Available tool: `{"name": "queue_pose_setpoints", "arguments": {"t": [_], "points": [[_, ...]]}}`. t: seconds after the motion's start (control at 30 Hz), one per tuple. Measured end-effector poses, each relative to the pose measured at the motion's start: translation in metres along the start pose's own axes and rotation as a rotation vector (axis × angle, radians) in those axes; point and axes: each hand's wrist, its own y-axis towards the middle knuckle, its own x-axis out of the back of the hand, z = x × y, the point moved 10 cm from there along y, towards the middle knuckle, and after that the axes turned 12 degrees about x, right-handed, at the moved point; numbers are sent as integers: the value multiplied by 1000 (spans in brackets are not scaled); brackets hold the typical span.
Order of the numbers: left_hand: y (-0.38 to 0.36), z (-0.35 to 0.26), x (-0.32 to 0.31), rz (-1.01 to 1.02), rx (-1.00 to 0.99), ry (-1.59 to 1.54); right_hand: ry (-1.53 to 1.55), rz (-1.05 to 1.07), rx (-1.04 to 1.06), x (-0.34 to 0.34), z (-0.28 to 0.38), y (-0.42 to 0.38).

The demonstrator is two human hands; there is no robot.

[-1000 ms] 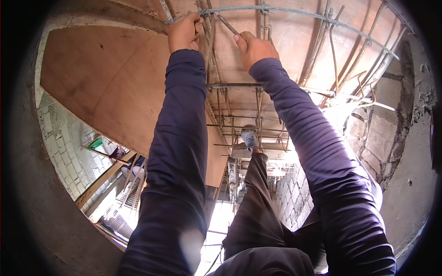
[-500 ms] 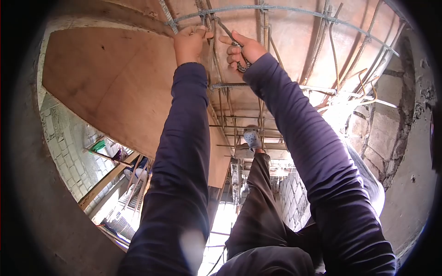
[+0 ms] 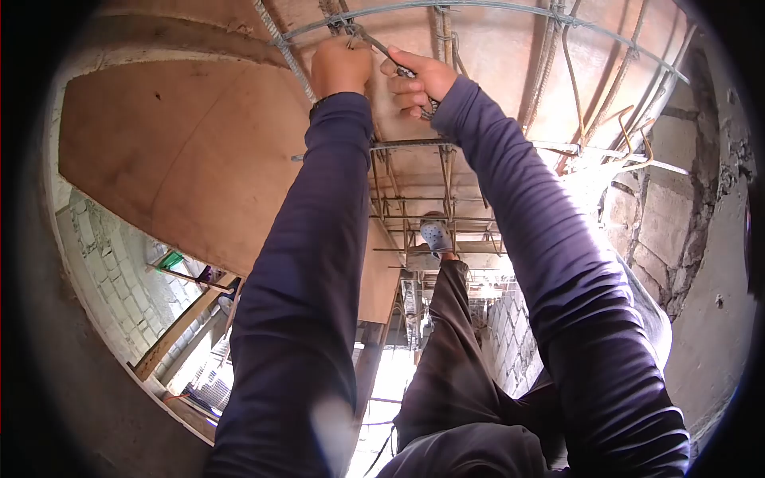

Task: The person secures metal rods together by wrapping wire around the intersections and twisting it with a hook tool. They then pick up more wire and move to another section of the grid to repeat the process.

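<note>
My left hand (image 3: 341,67) is closed at the rebar near the top of the view, beside a thin tie wire (image 3: 351,41); whatever its fingers pinch is too small to make out. Just right of it, my right hand (image 3: 422,80) wraps round the handle of a dark metal tying tool (image 3: 381,48). The tool's tip reaches up and left to the bars just above my left hand. A curved horizontal bar (image 3: 494,6) crosses above both hands, and a ribbed bar (image 3: 284,49) slants down to the left.
A brown plywood panel (image 3: 199,151) fills the left side. Vertical bars and hooked bar ends (image 3: 637,143) stand at the right before a block wall (image 3: 665,207). My foot in a grey clog (image 3: 436,237) rests among lower bars. Wooden beams (image 3: 179,331) show lower left.
My left hand has turned and closed into a fist, slightly right of where it was. The right hand keeps its hold on the tool. The view has shifted a little.
</note>
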Motion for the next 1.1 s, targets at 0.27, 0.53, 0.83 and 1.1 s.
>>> {"name": "queue_pose_setpoints", "arguments": {"t": [0.27, 0.53, 0.83, 1.1], "points": [[11, 16, -29, 490, 165, -541, -1819, -307, 371, -37, 65, -24], [49, 5, 65, -52, 125, -929, -1175, -63, 30, 2, 26, -8], [88, -54, 28, -134, -168, 248, -646, 87, -173, -7, 1, -15], [86, -53, 31, -187, -281, 149, -804, 37, -155, -8, 17, -10]]}}
